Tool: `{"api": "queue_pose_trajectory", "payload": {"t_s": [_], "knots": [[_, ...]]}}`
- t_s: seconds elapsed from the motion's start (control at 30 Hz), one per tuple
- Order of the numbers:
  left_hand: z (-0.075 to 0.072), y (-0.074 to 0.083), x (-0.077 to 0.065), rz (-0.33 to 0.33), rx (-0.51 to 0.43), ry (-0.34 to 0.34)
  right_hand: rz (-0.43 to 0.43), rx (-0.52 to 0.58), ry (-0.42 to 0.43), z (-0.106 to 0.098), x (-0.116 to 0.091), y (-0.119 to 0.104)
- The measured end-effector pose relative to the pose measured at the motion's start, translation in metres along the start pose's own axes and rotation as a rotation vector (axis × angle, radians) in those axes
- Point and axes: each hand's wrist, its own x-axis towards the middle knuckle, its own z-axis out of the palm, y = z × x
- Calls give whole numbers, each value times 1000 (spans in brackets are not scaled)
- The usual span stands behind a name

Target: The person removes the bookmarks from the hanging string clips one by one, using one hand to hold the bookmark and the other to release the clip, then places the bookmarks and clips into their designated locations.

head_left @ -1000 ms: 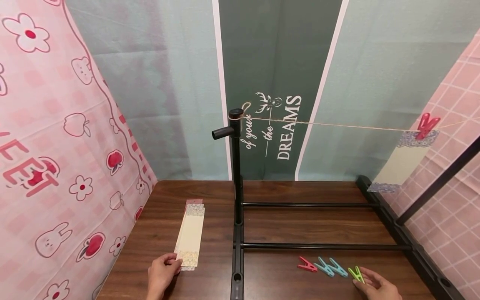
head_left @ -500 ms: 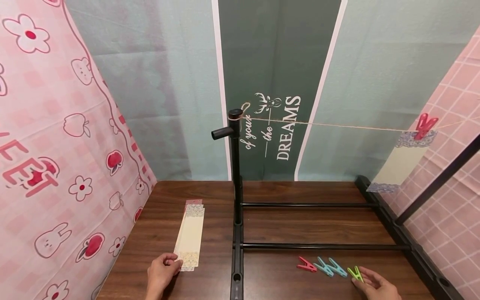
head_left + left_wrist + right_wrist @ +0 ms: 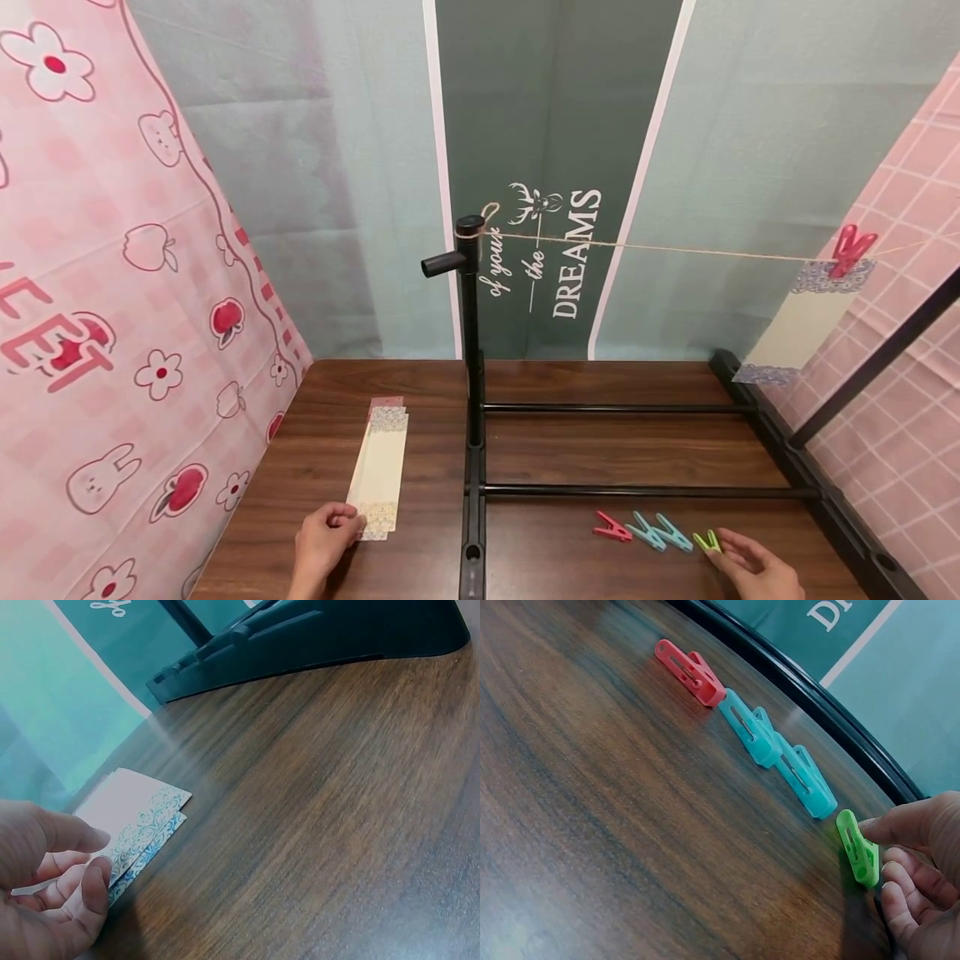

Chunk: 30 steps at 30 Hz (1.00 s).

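A small stack of long cream paper cards [image 3: 385,460] with floral printed ends lies on the left of the table. My left hand [image 3: 324,540] pinches the near left corner of the stack; in the left wrist view the thumb and finger meet at the patterned edge. On the right, my right hand [image 3: 756,567] holds a green clothespin [image 3: 859,847] between its fingertips, low over the wood. To its left lie two blue clothespins [image 3: 660,532] and a red clothespin [image 3: 612,527] in a row.
A black frame [image 3: 474,475] with an upright post and two crossbars [image 3: 622,408] stands on the wooden table [image 3: 570,450]. From the post a string [image 3: 675,248] runs right, where a pink clothespin [image 3: 852,250] holds a hanging card [image 3: 810,325]. Printed curtains [image 3: 360,167] surround the table.
The right fingers have come further over the green clothespin, covering its lower end. The left hand stays on the stack; the head view has shifted very slightly.
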Motion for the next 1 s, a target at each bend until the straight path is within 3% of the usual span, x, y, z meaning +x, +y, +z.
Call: {"api": "queue_pose_trajectory", "payload": {"t_s": [0.5,1.0], "knots": [[-2,22,2,45,-73,-34,1,-13,8,-15,-6,-18],[4,56,2,223,-98,-23,-56,-127,14,-40,-4,-45]]}}
